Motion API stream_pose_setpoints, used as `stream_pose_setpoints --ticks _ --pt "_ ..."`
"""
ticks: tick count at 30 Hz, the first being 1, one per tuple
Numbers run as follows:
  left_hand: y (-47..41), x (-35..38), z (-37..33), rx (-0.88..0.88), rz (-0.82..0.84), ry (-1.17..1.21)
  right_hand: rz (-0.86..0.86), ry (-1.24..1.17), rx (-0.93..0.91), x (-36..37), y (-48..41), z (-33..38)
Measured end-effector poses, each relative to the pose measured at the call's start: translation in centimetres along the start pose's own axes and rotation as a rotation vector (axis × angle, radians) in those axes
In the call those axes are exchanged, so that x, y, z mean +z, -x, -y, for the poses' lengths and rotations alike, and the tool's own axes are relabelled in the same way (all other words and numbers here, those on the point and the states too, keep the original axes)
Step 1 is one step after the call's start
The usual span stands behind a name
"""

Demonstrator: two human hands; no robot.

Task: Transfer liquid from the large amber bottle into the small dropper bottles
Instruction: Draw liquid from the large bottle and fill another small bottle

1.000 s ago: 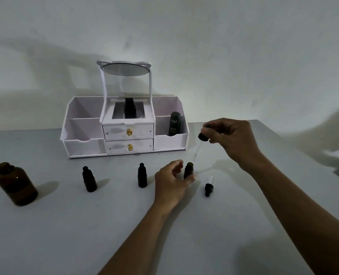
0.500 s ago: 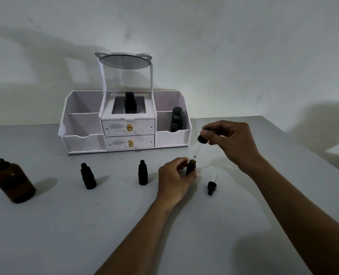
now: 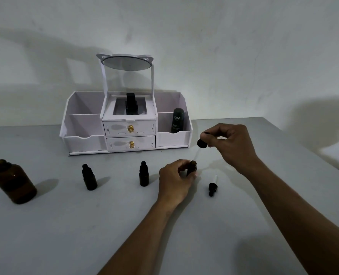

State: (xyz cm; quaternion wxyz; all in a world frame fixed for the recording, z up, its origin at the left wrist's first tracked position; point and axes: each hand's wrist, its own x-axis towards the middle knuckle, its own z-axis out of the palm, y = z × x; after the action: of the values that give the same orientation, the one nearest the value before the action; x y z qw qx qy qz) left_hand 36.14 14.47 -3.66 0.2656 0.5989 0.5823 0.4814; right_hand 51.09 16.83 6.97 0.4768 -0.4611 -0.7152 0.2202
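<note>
Lowered to the mouth of the small dropper bottle (image 3: 192,168), gripped on the table (image 3: 65,235) by the left hand (image 3: 174,181), the dropper (image 3: 201,143) pinched by the right hand (image 3: 232,147) should be centred, then squeezed slowly.

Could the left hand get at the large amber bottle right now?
Probably not: the left hand grips the small open dark bottle, so it isn't free. The large amber glass bottle stands far left, past two capped black dropper bottles.
</note>
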Motion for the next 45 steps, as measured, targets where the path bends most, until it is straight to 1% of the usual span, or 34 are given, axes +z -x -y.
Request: stream_pose_setpoints --ticks 8,12,15,19,22,24,26,31,35,39,45 --pt "0.1 -0.1 0.0 0.017 -0.010 0.019 0.015 -0.044 0.004 0.2 0.0 0.3" --pt "0.2 -0.1 -0.1 0.008 0.012 0.024 0.020 -0.045 0.011 -0.2 0.0 0.8" --pt "0.4 -0.3 -0.2 -0.024 0.032 0.042 -0.016 -0.033 -0.024 -0.9 -0.3 2.1" --pt "1.8 -1.6 -0.5 -0.122 0.071 0.111 -0.072 -0.060 -0.085 -1.8 -0.8 5.0" --pt "4.0 -3.6 -0.3 -0.172 0.114 0.171 -0.056 -0.142 -0.158 -1.3 -0.7 7.7" --pt "5.5 -5.6 0.1 -0.193 0.101 0.190 -0.009 -0.202 -0.200 0.0 -0.4 9.6" --pt "6.9 -8.0 0.7 -0.210 0.071 0.194 0.067 -0.264 -0.226 1.8 0.2 11.3" --pt "10.0 -16.0 3.5 -0.275 -0.083 0.167 0.206 -0.367 -0.279 8.1 1.4 15.2" --pt "11.7 -22.4 5.5 -0.323 -0.242 0.162 0.251 -0.409 -0.258 13.3 1.5 17.6" --pt "12.2 -27.2 7.6 -0.365 -0.414 0.164 0.306 -0.456 -0.252 17.7 1.1 19.9" --pt "11.3 -31.5 9.6 -0.370 -0.554 0.117 0.313 -0.489 -0.236 23.0 0.2 21.9"
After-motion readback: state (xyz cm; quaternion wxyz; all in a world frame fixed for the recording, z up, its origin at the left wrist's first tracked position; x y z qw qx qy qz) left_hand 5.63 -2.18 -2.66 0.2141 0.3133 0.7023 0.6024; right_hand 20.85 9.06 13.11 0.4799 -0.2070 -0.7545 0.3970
